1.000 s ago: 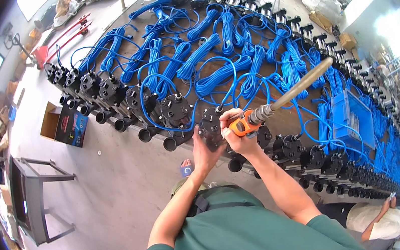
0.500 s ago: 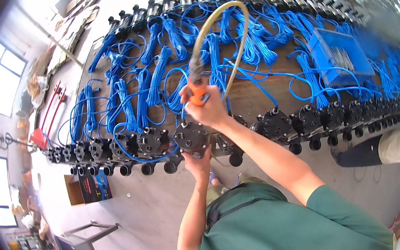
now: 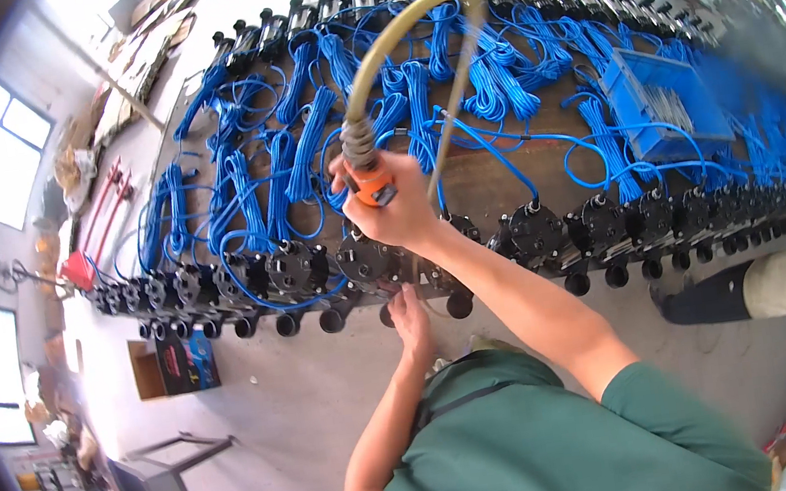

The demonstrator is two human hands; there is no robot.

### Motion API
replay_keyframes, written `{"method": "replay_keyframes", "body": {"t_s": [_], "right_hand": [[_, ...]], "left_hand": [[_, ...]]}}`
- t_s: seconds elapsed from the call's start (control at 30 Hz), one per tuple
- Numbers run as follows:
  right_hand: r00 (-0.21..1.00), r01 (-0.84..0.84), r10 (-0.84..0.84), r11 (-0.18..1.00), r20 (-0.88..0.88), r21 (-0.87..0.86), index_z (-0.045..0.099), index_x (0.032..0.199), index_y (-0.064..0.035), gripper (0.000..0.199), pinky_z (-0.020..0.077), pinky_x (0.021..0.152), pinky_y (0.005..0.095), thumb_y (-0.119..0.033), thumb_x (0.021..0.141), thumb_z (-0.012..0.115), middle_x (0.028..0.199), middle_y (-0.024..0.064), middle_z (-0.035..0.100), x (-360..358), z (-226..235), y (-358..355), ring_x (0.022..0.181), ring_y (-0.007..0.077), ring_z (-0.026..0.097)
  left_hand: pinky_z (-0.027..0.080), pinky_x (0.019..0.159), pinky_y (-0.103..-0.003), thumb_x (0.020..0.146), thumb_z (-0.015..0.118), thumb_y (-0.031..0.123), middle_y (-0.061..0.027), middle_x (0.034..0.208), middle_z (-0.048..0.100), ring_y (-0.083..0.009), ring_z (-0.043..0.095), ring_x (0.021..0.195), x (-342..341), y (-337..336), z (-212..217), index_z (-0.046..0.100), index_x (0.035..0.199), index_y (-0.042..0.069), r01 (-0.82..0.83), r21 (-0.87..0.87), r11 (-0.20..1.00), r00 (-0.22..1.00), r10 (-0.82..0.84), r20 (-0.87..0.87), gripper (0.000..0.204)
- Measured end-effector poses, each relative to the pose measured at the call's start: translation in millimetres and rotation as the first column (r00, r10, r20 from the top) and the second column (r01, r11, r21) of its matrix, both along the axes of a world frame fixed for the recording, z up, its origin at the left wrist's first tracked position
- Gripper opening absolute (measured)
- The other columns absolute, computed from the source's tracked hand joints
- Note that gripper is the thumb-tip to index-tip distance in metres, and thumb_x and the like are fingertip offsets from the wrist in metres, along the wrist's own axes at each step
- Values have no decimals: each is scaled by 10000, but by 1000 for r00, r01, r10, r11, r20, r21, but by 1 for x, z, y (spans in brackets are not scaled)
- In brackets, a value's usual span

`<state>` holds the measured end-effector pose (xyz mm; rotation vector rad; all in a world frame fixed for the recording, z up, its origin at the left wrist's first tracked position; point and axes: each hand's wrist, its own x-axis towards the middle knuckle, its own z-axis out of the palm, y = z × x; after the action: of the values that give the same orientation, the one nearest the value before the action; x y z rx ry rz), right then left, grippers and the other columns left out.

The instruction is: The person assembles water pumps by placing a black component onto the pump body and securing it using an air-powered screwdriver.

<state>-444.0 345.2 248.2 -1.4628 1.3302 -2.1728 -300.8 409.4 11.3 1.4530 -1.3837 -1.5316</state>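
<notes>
- Orange hand tool (image 3: 371, 187), tan hose (image 3: 386, 40) attached; held in right hand (image 3: 395, 203), over brown table (image 3: 478, 196)'s near side.
- Black cylindrical unit (image 3: 366, 263), near edge; left hand (image 3: 411, 321) by its lower side, grip cannot be told.

Green short-sleeved shirt (image 3: 547, 434), dark strap (image 3: 468, 401)

No lettering can be read; the print on the carton (image 3: 187, 362) is small and blurred.
</notes>
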Motion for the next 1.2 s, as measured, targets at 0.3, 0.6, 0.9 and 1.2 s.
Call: {"method": "replay_keyframes", "body": {"t_s": [0.3,0.6,0.9,1.2], "right_hand": [[997,-73,70,984,-27,-165,520,1192,82,454,460,627,282,-105,780,559,977,144,581,16,170,130,628,118,539],[989,-143,146,985,23,-100,505,1222,56,476,450,589,270,-77,768,550,1013,125,526,27,145,184,568,105,511],[977,-120,77,970,200,210,507,1098,-4,305,476,561,282,14,795,529,924,101,553,27,-8,126,612,141,536],[973,-221,193,938,128,267,592,1128,18,314,511,676,239,41,815,599,934,79,637,19,-60,99,779,100,617]], "left_hand": [[544,635,-338,933,658,190,-88,775,687,-187,681,702,6,26,25,640,1000,-24,231,-142,962,973,-227,47,226],[513,686,-449,848,692,95,-155,860,668,-377,654,761,-12,23,-15,728,966,30,215,-563,798,976,-161,145,139],[517,640,-450,885,665,116,-132,848,660,-367,655,731,-13,20,-22,729,985,42,239,-587,773,967,-137,213,141],[528,624,-440,859,677,80,-136,832,665,-363,658,702,-11,21,-20,727,990,24,264,-635,726,964,-174,201,151]]}}
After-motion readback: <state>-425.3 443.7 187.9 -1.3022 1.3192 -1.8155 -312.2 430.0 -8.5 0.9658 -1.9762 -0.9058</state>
